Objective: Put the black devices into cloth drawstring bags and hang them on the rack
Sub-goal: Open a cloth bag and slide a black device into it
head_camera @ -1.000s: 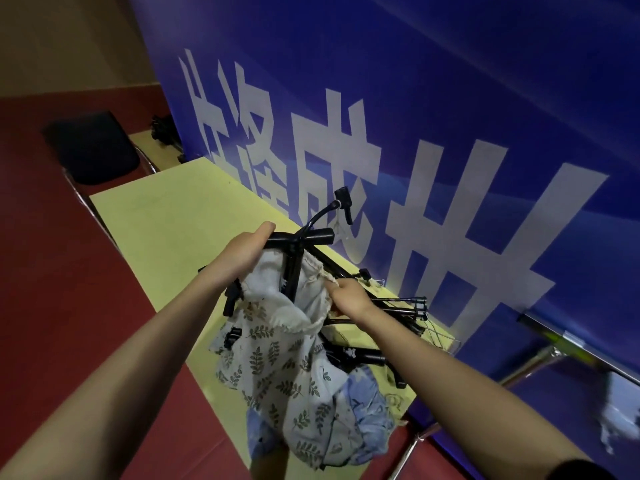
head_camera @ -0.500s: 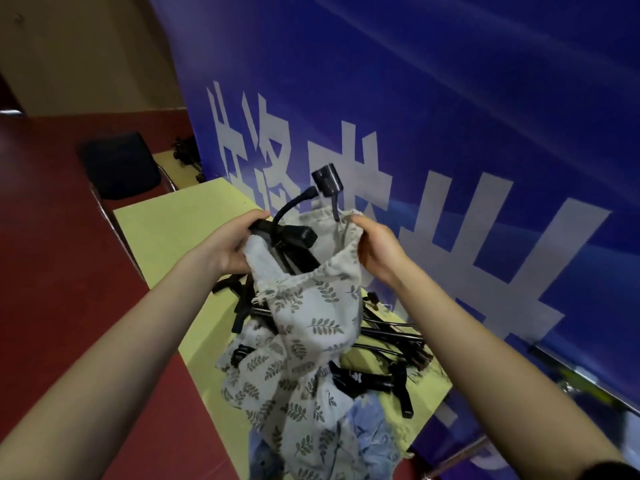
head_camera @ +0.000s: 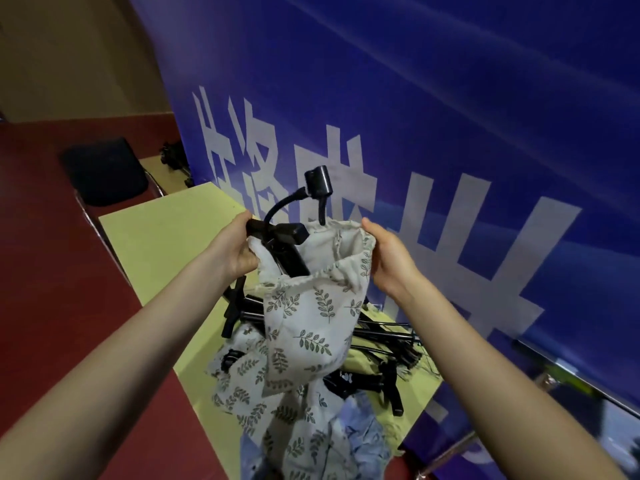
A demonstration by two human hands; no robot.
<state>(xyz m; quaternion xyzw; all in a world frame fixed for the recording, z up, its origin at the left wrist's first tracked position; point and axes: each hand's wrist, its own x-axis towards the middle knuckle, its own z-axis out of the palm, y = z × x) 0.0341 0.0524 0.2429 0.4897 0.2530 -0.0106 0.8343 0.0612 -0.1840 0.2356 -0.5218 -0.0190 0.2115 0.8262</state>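
While my hands [head_camera: 239, 252] [head_camera: 388, 261] hold the leaf-print bag [head_camera: 308, 317] with one black device [head_camera: 294, 237] half inside, more devices [head_camera: 381, 341] wait at 5 o'clock, unbagged.

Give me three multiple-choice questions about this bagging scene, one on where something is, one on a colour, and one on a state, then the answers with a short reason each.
1. Where is the right hand?
A. On the rim of the leaf-print bag
B. Flat on the table
C. On the chair

2. What colour is the backdrop?
A. Green
B. Blue with white characters
C. Plain grey

3. How far is the black device into the bag?
A. Fully inside, bag drawn shut
B. Partly in, its top and curved neck sticking out
C. Lying on the table, untouched

Answers: A, its fingers grip the bag's open mouth; B, white characters run across the blue; C is wrong and B is right, since the bag's mouth is open with the left hand holding the device's handle.
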